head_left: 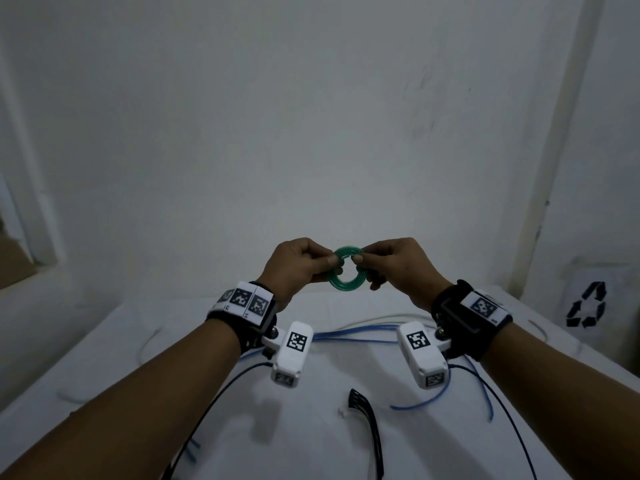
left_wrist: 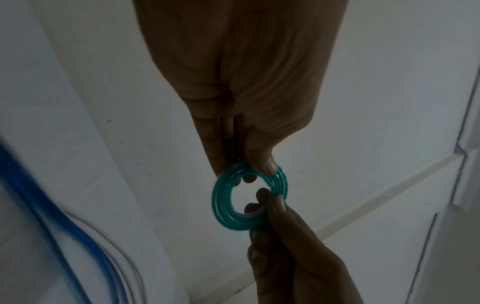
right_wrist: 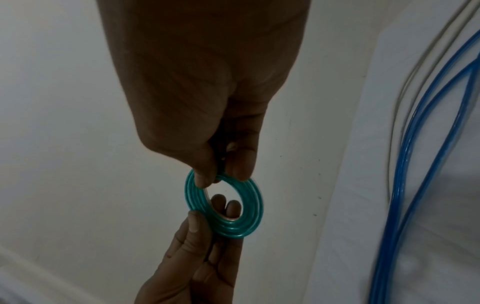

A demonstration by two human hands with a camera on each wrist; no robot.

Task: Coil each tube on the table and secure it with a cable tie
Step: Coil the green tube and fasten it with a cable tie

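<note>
A green tube wound into a small flat coil [head_left: 337, 281] hangs in the air above the table's far edge, and both hands pinch it. My left hand [head_left: 327, 264] holds its left side between thumb and fingers, while my right hand [head_left: 362, 262] holds its right side the same way. In the left wrist view the coil [left_wrist: 223, 205] shows several turns, with the left hand [left_wrist: 257, 172] above it and the right hand [left_wrist: 267, 203] below. The right wrist view shows the coil [right_wrist: 253, 207] under the right hand [right_wrist: 221, 176]. No tie shows on the coil.
Loose blue tubes [head_left: 356, 332] and a white tube [head_left: 374, 320] lie across the white table [head_left: 311, 438]. A bundle of black cable ties [head_left: 369, 424] lies near the front, with a small white piece [head_left: 343, 412] beside it. A recycling-marked bin [head_left: 587, 304] stands at the right.
</note>
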